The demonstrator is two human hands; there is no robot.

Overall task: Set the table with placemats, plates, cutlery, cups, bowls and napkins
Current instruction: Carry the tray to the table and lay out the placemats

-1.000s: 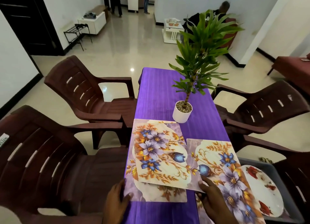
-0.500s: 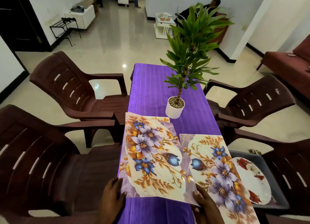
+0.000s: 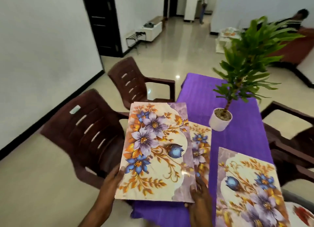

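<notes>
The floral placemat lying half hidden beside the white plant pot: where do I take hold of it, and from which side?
Probably the near short edge of the half-hidden floral placemat, approached from the near end of the purple table. It lies flat, with its left part covered by the lifted floral placemat that both hands hold.

top placemat (image 3: pixel 156 150): now lifted off the counter (image 3: pixel 237 141), tilted | left hand (image 3: pixel 112 180) and right hand (image 3: pixel 198 194): now grip its near corners | lower placemat (image 3: pixel 201 145): now partly uncovered | view: swung left
</notes>
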